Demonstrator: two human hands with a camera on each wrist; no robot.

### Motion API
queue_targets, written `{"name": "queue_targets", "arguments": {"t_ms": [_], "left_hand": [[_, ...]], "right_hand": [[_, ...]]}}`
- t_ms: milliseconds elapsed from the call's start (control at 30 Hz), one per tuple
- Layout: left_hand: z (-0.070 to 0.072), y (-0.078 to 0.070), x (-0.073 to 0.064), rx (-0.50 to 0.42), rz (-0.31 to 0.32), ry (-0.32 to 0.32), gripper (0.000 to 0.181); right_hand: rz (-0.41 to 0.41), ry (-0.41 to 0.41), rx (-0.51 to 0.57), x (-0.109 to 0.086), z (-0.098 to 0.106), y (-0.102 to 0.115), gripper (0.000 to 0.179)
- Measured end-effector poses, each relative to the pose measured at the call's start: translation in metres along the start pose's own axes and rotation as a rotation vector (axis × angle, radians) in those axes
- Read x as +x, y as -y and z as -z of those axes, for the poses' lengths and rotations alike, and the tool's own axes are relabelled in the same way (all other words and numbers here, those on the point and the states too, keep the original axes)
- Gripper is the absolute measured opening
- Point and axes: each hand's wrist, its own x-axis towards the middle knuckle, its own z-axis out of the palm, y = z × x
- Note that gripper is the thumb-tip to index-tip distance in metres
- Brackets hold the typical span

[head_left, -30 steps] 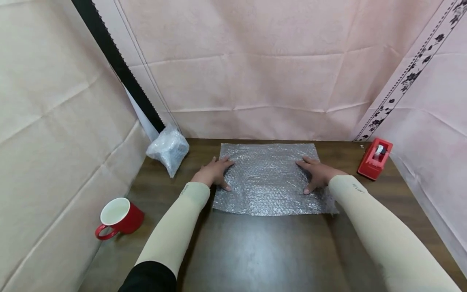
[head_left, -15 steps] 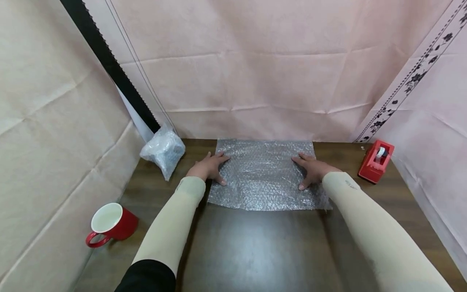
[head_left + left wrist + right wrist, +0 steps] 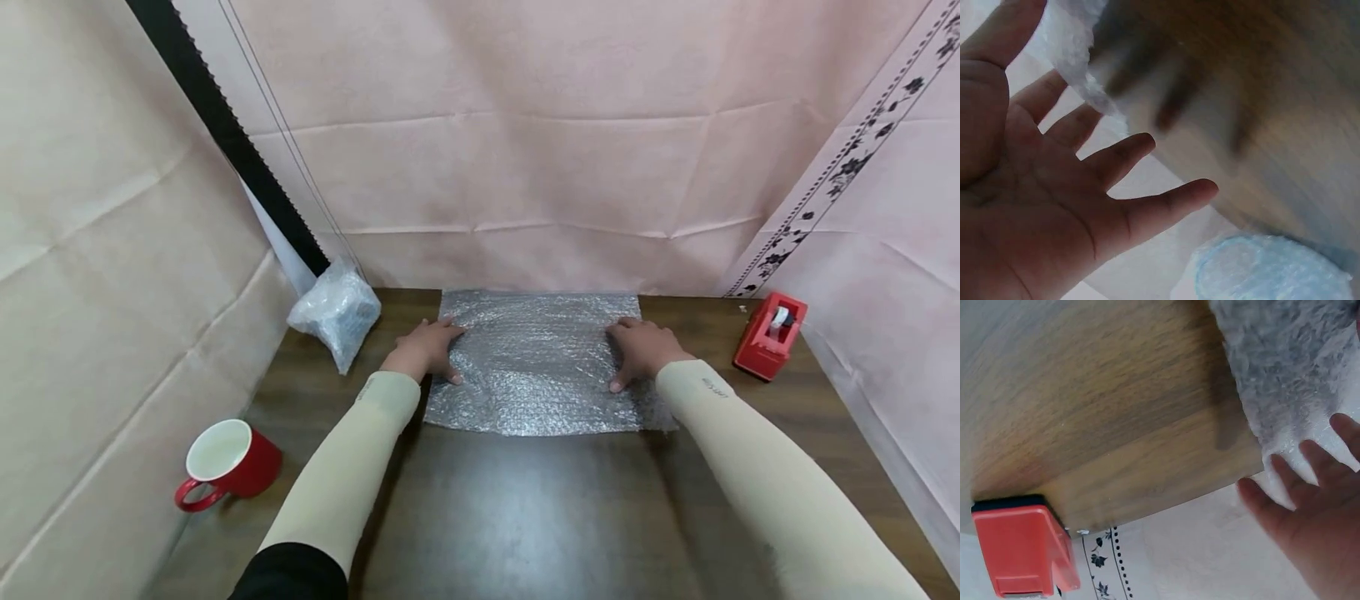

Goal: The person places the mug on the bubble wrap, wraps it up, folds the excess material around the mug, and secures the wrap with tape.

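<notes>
A sheet of bubble wrap [image 3: 536, 367] lies spread out flat at the far side of the wooden table. Over its left edge rests my left hand [image 3: 426, 350], fingers spread and fairly straight, with the thumb toward me. My right hand [image 3: 647, 352] lies on the sheet's right side, its fingers extended too. In the left wrist view the fingers of the left hand [image 3: 1079, 169] are spread apart beside the wrap's edge. The right wrist view shows my right hand [image 3: 1310, 500] with its fingertips by the bubble wrap [image 3: 1291, 369]. Neither hand grips anything.
At the back left stands a bubble-wrapped bundle [image 3: 337, 312], its contents unclear. A red mug [image 3: 251, 467] with a white inside is at the left. On the right sits a red tape dispenser [image 3: 770, 337]. Cloth walls [image 3: 555, 175] enclose the table's [image 3: 540, 517] back and sides.
The head view has shifted slightly. Both hands stay at the sheet's sides with little movement, and the right hand's fingers look closer together. The sheet remains flat.
</notes>
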Motion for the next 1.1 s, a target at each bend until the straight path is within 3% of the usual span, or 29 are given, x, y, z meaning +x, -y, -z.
{"name": "queue_targets", "arguments": {"t_ms": [133, 267, 467, 533, 633, 767, 867, 1000, 1100], "left_hand": [[0.001, -0.005, 0.0, -0.006, 0.003, -0.016, 0.105], [0.006, -0.005, -0.001, -0.042, 0.004, 0.014, 0.108], [0.009, -0.004, -0.006, -0.015, 0.006, 0.063, 0.106], [0.009, -0.003, -0.01, -0.024, 0.01, 0.051, 0.106], [0.009, -0.007, -0.022, -0.04, 0.006, -0.001, 0.104], [0.014, -0.013, -0.054, -0.034, 0.009, -0.078, 0.095], [0.019, -0.008, -0.084, -0.042, 0.029, -0.136, 0.086], [0.019, 0.014, -0.13, -0.067, 0.075, -0.233, 0.083], [0.015, 0.045, -0.175, -0.078, 0.143, -0.283, 0.086]], "right_hand": [[-0.024, 0.049, 0.044, -0.007, 0.005, 0.0, 0.12], [-0.029, 0.109, 0.106, -0.011, 0.012, 0.002, 0.124], [-0.033, 0.131, 0.157, 0.018, -0.013, -0.022, 0.136], [-0.034, 0.123, 0.159, 0.027, -0.019, -0.026, 0.138], [-0.04, 0.127, 0.118, 0.023, -0.013, -0.014, 0.134], [-0.072, 0.142, 0.091, 0.007, 0.002, 0.017, 0.126], [-0.078, 0.127, 0.066, 0.0, 0.006, 0.028, 0.12], [-0.099, 0.114, 0.036, -0.006, 0.01, 0.029, 0.116], [-0.099, 0.114, 0.057, 0.002, 0.004, 0.017, 0.121]]}}
